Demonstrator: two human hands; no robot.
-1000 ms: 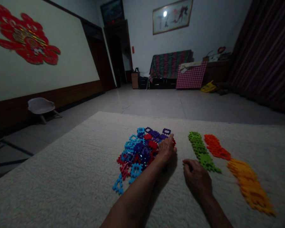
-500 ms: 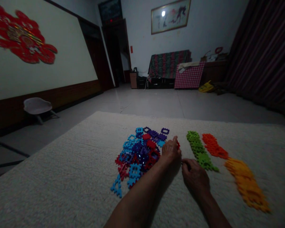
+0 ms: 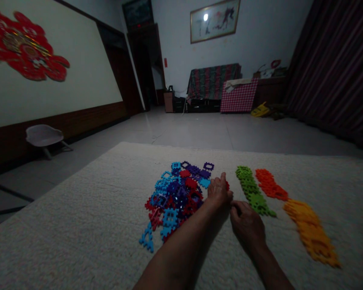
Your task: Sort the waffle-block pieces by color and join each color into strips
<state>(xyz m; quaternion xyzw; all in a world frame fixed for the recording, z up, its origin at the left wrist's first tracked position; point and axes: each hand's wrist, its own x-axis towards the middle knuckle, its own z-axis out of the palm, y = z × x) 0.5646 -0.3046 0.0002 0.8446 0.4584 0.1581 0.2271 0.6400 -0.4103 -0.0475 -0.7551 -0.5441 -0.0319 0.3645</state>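
My left hand reaches past the right side of a mixed pile of plastic interlocking tiles in blue, purple and red. A red interlocking tile peeks out between its fingers and thumb, mostly hidden by the hand. Close beside it, my right hand rests low over the mat with fingers curled and pressed together; whatever they pinch is hidden. To the right lie a row of green tiles, a row of orange-red tiles and a row of yellow-orange tiles.
A pale textured mat lies under everything. Beyond its far edge is a tiled floor. A small chair stands at the left, and cloth-covered furniture lines the far wall. A dark curtain hangs at the right.
The view has shifted slightly, so everything sits a little further left. Both hands keep nearly the same pose and place beside the pile.
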